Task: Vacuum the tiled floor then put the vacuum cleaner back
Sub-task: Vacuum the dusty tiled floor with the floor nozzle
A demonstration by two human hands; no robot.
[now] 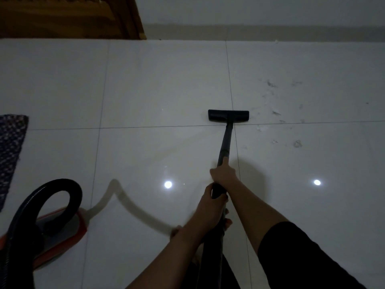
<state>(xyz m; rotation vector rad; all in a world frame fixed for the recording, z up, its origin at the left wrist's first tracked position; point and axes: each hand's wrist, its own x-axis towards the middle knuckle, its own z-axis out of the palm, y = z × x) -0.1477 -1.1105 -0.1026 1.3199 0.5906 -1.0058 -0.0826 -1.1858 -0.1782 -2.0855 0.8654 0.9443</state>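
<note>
Head view shows no brand, label or readable writing anywhere; the light is too dim. Your right hand (224,173) is wrapped around the black vacuum wand (226,140), index finger stretched out along the tube. Your left hand (212,202) is closed around the same wand just below it, nearer your body. The wand is a smooth, round, matte tube slanting forward to a flat rectangular floor nozzle (228,115), which rests on the tiled floor (156,84) right at a grout line. The tiles are large, glossy and pale, mirroring two round lights. Scattered grey dust and fluff (277,109) lies just right of the nozzle. At lower left sits the vacuum body (60,232), orange-edged with a grey top, a ribbed black hose (68,188) looping above it. A woven patterned mat (10,151) lies at the left edge, a wooden door (68,16) beyond.
</note>
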